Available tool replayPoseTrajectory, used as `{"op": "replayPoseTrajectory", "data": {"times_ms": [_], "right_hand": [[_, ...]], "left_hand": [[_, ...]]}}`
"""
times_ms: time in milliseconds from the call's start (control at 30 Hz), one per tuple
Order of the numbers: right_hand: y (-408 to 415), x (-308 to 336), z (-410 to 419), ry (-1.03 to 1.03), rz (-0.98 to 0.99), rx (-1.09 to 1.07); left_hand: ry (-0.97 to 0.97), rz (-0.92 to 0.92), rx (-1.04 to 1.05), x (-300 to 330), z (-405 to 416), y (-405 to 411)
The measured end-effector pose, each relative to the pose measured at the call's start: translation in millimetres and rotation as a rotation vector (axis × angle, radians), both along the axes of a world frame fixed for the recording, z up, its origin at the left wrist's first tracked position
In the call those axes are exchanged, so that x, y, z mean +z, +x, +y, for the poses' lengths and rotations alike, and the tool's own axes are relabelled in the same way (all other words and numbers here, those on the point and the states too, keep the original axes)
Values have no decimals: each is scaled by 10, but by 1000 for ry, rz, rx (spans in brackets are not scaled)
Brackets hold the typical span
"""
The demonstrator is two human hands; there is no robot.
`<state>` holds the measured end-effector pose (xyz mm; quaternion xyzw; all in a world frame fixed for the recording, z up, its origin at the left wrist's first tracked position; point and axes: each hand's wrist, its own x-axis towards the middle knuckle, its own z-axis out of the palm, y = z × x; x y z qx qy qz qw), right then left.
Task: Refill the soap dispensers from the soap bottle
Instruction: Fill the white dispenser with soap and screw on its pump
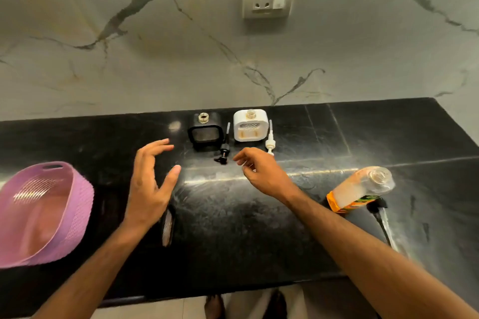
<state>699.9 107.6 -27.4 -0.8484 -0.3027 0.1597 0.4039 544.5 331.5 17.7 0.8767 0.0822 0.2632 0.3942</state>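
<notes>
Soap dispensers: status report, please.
Left hand and right hand open, empty. Black dispenser and white dispenser uncapped, pumps alongside. Soap bottle open, right. Nothing obstructing.

Both forearms bare, no sleeves — left hand (149,184) & right hand (261,172) ungloved, feet bare.

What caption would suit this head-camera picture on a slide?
Both hands, left and right, hover empty before the uncapped black dispenser and white dispenser, pumps lying beside them.
</notes>
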Motion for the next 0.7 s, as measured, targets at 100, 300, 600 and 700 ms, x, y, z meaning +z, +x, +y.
{"op": "replayPoseTrajectory", "data": {"times_ms": [100,300,600,700], "right_hand": [[8,-37,-343,27,-34,-132],[160,-182,-790,-18,-28,-376],[560,-403,-677,-55,57,-576],[703,-483,-574,-104,89,-598]], "left_hand": [[3,37,-127,-46,-183,368],[43,209,-289,-267,-441,1210],[116,335,-299,-525,-511,1982],[153,353,-299,-572,-462,2119]]}}
